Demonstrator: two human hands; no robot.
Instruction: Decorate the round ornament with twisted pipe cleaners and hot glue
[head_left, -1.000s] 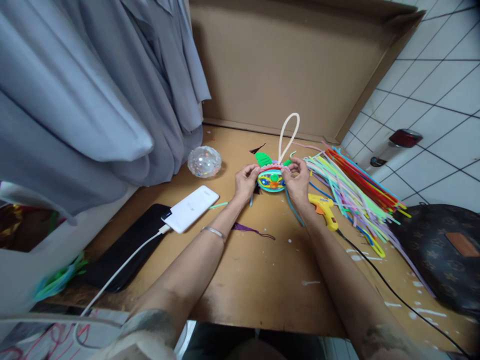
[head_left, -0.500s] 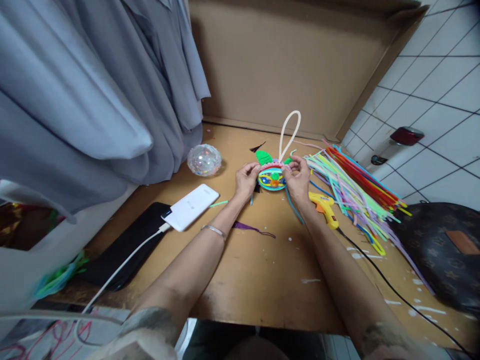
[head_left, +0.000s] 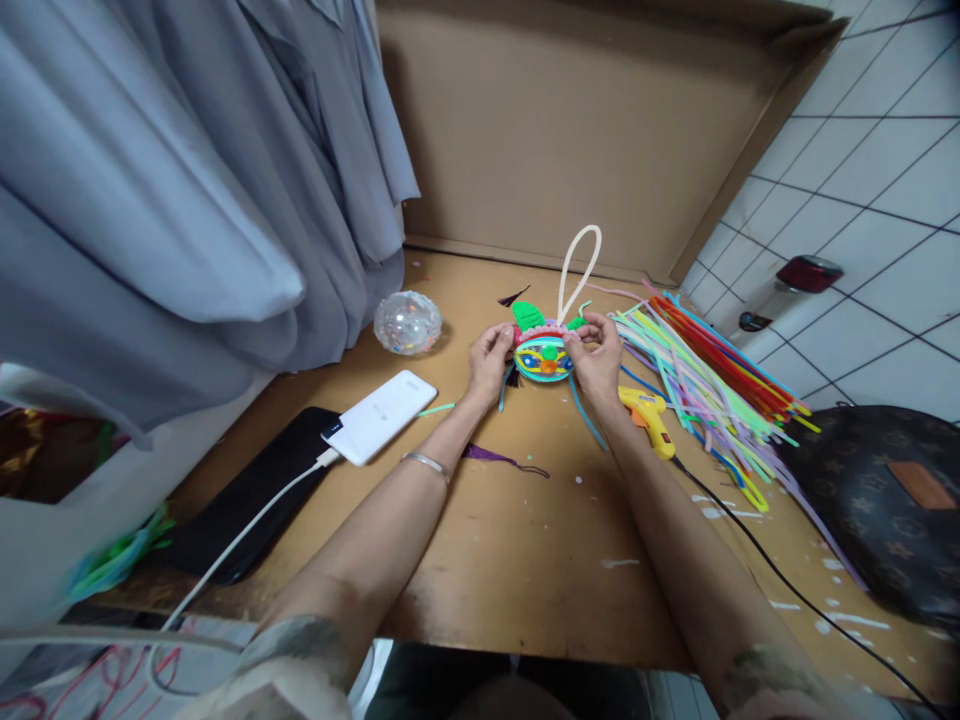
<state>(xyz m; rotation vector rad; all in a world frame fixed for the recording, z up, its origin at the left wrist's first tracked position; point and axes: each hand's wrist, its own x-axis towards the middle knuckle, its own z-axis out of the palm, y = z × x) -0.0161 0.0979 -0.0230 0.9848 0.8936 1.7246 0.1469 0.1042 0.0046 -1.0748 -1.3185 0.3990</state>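
Note:
Between my two hands is a small round pipe-cleaner ornament [head_left: 544, 362] with turquoise, yellow and blue parts, a green dot and an orange one. Green leaf-like pieces [head_left: 528, 316] and a pink band top it, and a white loop [head_left: 576, 272] rises above. My left hand [head_left: 489, 360] pinches its left edge beside the pink band. With thumb and fingers closed, my right hand [head_left: 596, 352] grips the upper right edge. Blue strands hang below on both sides. Fingers partly hide the ornament's edges.
Right of my hands lie a yellow glue gun [head_left: 649, 415] and a pile of pipe cleaners [head_left: 697, 385], with a dark bag [head_left: 877, 500] beyond. On the left are a clear ball [head_left: 407, 323], a white power bank [head_left: 384, 415] and a black case [head_left: 255, 510]. A purple tassel [head_left: 487, 454] lies nearer me.
My left hand has shifted slightly left along the ornament's edge, showing more of the pink band there. My right hand keeps its hold.

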